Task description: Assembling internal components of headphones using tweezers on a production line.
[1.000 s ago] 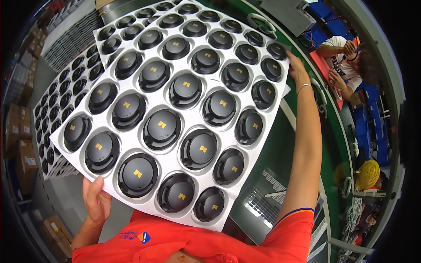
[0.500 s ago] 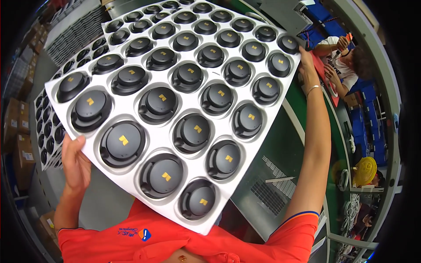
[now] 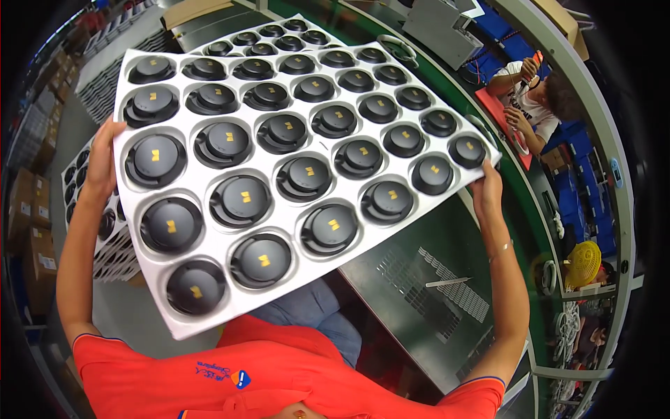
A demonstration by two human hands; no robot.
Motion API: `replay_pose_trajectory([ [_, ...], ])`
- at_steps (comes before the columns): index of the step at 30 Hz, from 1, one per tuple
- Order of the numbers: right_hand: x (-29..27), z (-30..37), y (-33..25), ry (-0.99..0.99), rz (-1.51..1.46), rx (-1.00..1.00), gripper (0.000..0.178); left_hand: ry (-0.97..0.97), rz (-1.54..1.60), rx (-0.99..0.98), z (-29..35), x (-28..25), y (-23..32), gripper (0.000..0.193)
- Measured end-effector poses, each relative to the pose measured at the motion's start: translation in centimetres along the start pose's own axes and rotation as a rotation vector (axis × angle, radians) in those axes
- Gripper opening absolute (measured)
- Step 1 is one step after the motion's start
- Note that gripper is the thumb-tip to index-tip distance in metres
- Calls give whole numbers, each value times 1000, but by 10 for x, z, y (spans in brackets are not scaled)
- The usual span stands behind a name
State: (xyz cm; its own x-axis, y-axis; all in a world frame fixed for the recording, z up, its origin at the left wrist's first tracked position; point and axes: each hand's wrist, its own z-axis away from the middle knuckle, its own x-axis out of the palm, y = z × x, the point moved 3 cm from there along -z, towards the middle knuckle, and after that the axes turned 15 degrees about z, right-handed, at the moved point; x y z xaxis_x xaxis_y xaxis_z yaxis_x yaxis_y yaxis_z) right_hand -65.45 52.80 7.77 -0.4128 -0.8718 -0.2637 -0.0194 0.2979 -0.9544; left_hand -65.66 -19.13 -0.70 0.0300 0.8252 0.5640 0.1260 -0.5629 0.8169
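A large white moulded tray [image 3: 223, 180] spans the space before me, tilted and lifted off any surface. Its round pockets hold many black disc-shaped parts [image 3: 281, 131], each with a small gold mark. My left hand [image 3: 105, 157] grips the tray's left edge, thumb on top. At the right corner, my right hand [image 3: 488, 187] is closed on the rim, its fingers partly hidden beneath. Behind the far edge, another white tray [image 3: 299, 21] with similar black parts shows, partly covered by the held one.
A dark green workbench [image 3: 391, 279] runs along the right, bearing a pen-like stick [image 3: 448, 282] and strips of small labels. Filled trays [image 3: 105, 241] are stacked at left, near cardboard boxes [image 3: 38, 244]. Across the bench a person [image 3: 534, 105] holds an orange tool. A yellow fan [image 3: 583, 264] stands right.
The tray has swung clockwise, its far end shifting right and toward me. My left hand has moved up and away from me; my right hand has come down nearer to me.
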Motion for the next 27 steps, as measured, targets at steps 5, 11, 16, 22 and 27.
replay_pose_trajectory([
  [5, -26, 38, 10, -195, -46, 5, 30, 85, -124, -38, -8, 30, 23, 29],
  [11, -106, 43, -2, -388, -61, 206, 21, 45, -255, -48, -81, 129, -4, 38],
  [16, -98, 254, 0, -452, -239, 625, 46, -363, -519, -228, -232, 202, -6, 52],
  [22, 0, 511, -40, -640, -455, 700, 42, -890, -940, -33, -287, 389, -96, 49],
  [27, 108, 680, -65, -454, -479, 746, 40, -1335, -893, 226, -104, 576, -210, 43],
])
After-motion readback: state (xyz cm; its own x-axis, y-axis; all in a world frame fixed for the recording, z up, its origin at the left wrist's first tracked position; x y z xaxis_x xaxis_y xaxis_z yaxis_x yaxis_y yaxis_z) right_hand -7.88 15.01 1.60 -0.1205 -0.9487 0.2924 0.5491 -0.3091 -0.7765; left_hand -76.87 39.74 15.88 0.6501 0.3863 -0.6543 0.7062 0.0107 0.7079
